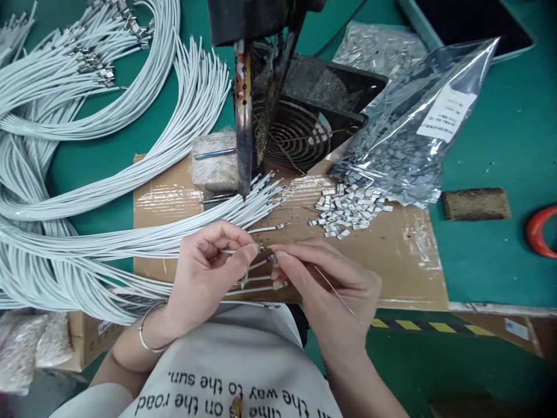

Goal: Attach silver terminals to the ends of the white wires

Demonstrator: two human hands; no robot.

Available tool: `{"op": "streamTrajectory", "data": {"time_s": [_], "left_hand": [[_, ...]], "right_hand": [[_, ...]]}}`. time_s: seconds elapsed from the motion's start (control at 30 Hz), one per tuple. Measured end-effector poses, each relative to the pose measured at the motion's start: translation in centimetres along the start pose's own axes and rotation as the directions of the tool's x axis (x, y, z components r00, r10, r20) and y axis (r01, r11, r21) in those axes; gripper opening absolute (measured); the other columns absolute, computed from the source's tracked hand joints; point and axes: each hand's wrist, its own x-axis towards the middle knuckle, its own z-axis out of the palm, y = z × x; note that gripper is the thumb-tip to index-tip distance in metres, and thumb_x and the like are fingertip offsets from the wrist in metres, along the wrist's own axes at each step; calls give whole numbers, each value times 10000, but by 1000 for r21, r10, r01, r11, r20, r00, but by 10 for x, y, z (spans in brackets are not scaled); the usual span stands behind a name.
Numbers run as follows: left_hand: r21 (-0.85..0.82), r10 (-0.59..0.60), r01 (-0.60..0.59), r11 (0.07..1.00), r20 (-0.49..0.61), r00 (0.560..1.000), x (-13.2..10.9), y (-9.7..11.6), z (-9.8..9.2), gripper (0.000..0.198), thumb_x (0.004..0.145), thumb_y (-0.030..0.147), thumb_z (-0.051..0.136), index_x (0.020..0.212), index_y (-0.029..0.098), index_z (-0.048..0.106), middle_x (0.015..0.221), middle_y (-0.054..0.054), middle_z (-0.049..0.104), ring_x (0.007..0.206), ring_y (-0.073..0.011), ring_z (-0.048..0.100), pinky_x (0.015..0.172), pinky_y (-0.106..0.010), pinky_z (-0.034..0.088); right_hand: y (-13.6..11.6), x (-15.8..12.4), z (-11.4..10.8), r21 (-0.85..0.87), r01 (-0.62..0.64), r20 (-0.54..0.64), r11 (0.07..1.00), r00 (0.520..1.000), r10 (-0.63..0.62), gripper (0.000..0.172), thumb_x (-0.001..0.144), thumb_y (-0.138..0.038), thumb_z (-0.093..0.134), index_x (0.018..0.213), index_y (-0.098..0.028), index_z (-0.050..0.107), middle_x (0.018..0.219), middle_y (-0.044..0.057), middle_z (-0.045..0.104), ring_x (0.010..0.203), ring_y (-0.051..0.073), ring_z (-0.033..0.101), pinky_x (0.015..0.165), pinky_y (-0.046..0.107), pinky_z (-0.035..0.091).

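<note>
My left hand [209, 273] pinches the end of a white wire between thumb and forefinger, its tip pointing right. Close beside it, my right hand [326, 284] is closed on a thin strand of solder wire [337, 295], which trails back across the palm. Something small also shows by the right fingertips, too small to make out. Just above both hands, a soldering iron [244, 133] points downward from its mount. A bundle of white wires [130, 245] with bared ends passes under and behind my left hand. Small flat metal pieces [348, 208] lie heaped to the upper right.
Brown cardboard [404, 267] covers the work area on a green table [483, 139]. Behind the iron stands a black fan [300, 130]. A clear bag [404, 157] of metal pieces, a brown block [476, 204] and a red ring-shaped object [539, 231] are at the right. More wire bundles [26, 191] fill the left.
</note>
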Motion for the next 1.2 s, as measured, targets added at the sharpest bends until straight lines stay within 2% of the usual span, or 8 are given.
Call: {"op": "streamTrajectory", "data": {"time_s": [0.1, 0.33, 0.47, 0.63, 0.77, 1.03, 1.13, 1.2], "left_hand": [[26, 33, -33, 999, -14, 999, 0, 0, 2, 129, 906, 120, 773, 792, 173, 741, 627, 41, 646, 522, -36, 480, 490, -97, 386], [127, 142, -139, 982, -13, 990, -4, -6, 4, 133, 900, 75, 736, 811, 172, 719, 647, 37, 647, 504, -38, 422, 450, -125, 295], [151, 133, -130, 980, -9, 991, -5, -6, 1, 122, 905, 103, 747, 809, 174, 722, 639, 34, 642, 480, -38, 376, 428, -144, 240], [125, 113, -114, 986, 11, 993, -3, -4, 0, 133, 903, 105, 754, 795, 175, 717, 639, 29, 642, 494, -44, 435, 441, -134, 293], [124, 91, -93, 988, 22, 996, -3, -2, -1, 131, 894, 109, 766, 792, 171, 712, 638, 24, 629, 489, -48, 421, 434, -147, 281], [136, 28, -36, 990, 55, 998, -3, 0, -2, 115, 902, 120, 739, 801, 161, 702, 650, 23, 618, 487, -46, 391, 428, -158, 269], [161, 26, -35, 986, 57, 998, -5, 0, -2, 110, 894, 114, 739, 801, 159, 704, 648, 23, 619, 505, -50, 408, 438, -152, 284], [168, 34, -43, 985, 58, 998, -6, 0, -1, 108, 894, 123, 742, 799, 161, 706, 648, 19, 625, 507, -52, 416, 437, -153, 280]], "right_hand": [[1, 1, -2, 19, -50, 6, 999, 999, 50, 296, 953, -74, 757, 1023, -331, 886, 780, -6, 718, 583, 114, 644, 520, 182, 546], [1, 6, -6, 143, -201, 183, 969, 968, 173, 248, 998, -127, 746, 1082, -315, 885, 788, 12, 709, 554, 103, 621, 467, 163, 514], [-2, 9, -8, 49, -129, 186, 990, 975, 118, 295, 986, -93, 731, 1076, -329, 885, 773, 0, 693, 587, 113, 623, 493, 180, 511], [-1, 11, -8, -6, -68, 195, 998, 979, 68, 321, 946, -49, 758, 1012, -338, 880, 772, -25, 707, 604, 122, 623, 510, 204, 495], [-1, 12, -10, -82, 54, 207, 995, 978, -36, 331, 935, -9, 770, 1032, -308, 871, 816, -34, 740, 654, 118, 643, 549, 215, 496], [-7, 18, -20, -255, 328, 327, 910, 915, -238, 306, 962, 28, 743, 1092, -235, 831, 975, -10, 773, 800, 121, 718, 726, 218, 575], [-7, 18, -23, -269, 344, 329, 900, 911, -250, 318, 969, 4, 744, 1111, -266, 831, 972, -12, 779, 782, 142, 725, 705, 249, 585], [-7, 17, -24, -275, 289, 270, 917, 939, -215, 319, 969, -29, 763, 1097, -310, 843, 931, -19, 777, 740, 158, 715, 653, 273, 580]]}}
